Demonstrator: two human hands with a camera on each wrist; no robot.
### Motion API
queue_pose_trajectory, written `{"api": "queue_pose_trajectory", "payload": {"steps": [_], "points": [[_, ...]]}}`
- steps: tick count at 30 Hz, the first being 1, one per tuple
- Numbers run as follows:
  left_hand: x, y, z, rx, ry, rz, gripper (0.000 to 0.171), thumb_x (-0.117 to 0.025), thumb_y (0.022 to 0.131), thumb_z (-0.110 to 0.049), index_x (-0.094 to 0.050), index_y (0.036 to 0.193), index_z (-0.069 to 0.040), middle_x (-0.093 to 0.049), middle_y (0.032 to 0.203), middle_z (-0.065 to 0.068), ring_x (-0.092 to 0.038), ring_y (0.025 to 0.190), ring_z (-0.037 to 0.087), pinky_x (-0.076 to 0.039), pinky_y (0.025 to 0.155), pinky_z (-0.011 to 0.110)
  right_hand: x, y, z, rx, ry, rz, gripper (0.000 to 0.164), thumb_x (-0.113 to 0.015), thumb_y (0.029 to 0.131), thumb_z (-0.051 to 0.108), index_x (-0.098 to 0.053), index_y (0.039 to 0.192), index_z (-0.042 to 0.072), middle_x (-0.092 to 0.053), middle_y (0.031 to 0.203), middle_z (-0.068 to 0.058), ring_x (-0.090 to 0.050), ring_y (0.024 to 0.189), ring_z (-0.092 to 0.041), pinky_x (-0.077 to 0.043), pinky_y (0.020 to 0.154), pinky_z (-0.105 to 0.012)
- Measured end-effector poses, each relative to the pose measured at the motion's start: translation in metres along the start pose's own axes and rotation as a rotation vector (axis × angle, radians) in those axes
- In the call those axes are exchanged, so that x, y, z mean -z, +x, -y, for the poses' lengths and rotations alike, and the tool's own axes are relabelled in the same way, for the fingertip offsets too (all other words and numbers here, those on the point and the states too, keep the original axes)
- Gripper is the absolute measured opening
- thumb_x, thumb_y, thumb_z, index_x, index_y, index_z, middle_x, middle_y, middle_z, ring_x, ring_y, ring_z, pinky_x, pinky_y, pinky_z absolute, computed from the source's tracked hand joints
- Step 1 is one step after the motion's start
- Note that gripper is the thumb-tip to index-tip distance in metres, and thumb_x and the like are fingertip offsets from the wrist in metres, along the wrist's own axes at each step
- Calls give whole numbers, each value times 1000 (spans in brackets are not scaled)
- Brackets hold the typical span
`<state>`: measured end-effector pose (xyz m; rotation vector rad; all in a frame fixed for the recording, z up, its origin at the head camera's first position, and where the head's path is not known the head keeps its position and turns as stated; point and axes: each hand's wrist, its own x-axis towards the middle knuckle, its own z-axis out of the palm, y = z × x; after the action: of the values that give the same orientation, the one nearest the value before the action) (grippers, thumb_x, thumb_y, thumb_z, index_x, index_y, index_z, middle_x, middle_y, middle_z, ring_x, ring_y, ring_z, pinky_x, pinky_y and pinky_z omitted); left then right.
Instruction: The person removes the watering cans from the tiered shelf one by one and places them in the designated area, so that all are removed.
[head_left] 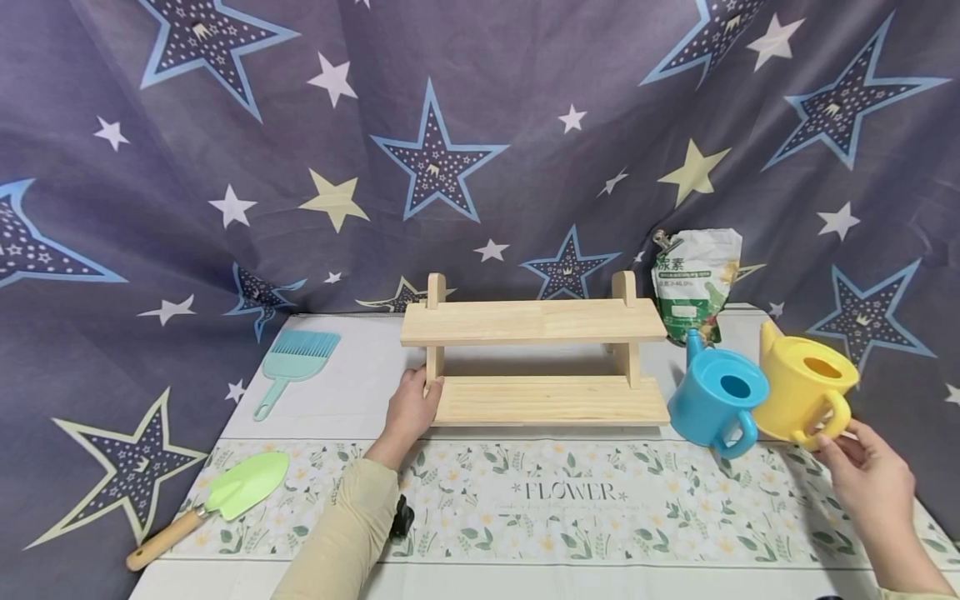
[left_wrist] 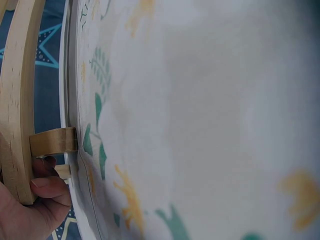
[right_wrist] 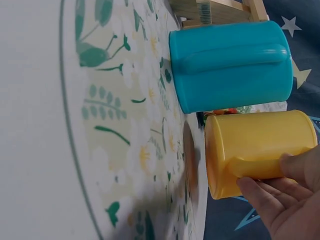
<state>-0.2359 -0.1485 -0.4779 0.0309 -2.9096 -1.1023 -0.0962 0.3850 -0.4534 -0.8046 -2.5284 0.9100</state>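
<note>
My left hand [head_left: 411, 410] grips the left end of the lower board of a two-tier wooden shelf [head_left: 547, 400]. In the left wrist view, its thumb and curled fingers [left_wrist: 47, 187] close round the end of the board. At the right, my right hand [head_left: 870, 471] holds the handle of a yellow watering can [head_left: 797, 383]. The right wrist view shows thumb and fingers pinching that handle, with a shadow on the cloth below the can; whether its base touches the table I cannot tell. A blue watering can [head_left: 708, 400] stands between the shelf and the yellow can.
Behind the cans, a clipped bag [head_left: 693, 279] leans by the star-patterned curtain [head_left: 480, 100]. On the left lie a teal brush [head_left: 296, 358] and a green hand trowel [head_left: 243, 487] with a wooden handle. A flower-printed cloth [head_left: 570, 533] covers the front.
</note>
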Motion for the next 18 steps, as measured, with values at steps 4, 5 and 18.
{"api": "queue_pose_trajectory", "payload": {"steps": [4,5,18], "points": [[0,0,0,4,-1,5,50,-44,104,-33,-44,145,-5,-50,116,14,-57,95,26,-51,82,43,-2,0,-2,-1,-14,11,48,-55,100,7,-39,144,-5,-56,125,-33,-66,89,-40,-52,75,-51],[0,0,0,4,0,5,50,-44,104,-33,-44,145,-5,-51,115,15,-57,95,26,-51,82,43,-3,0,-2,-5,-14,15,49,-54,101,7,-37,145,-4,-56,125,-33,-66,92,-42,-51,75,-52],[0,0,0,6,-3,4,49,-45,104,-33,-45,144,-5,-51,117,15,-57,97,27,-51,84,44,-1,3,-10,47,-8,60,49,-58,99,7,-41,142,-7,-58,121,-33,-35,60,20,-54,57,-35]]}}
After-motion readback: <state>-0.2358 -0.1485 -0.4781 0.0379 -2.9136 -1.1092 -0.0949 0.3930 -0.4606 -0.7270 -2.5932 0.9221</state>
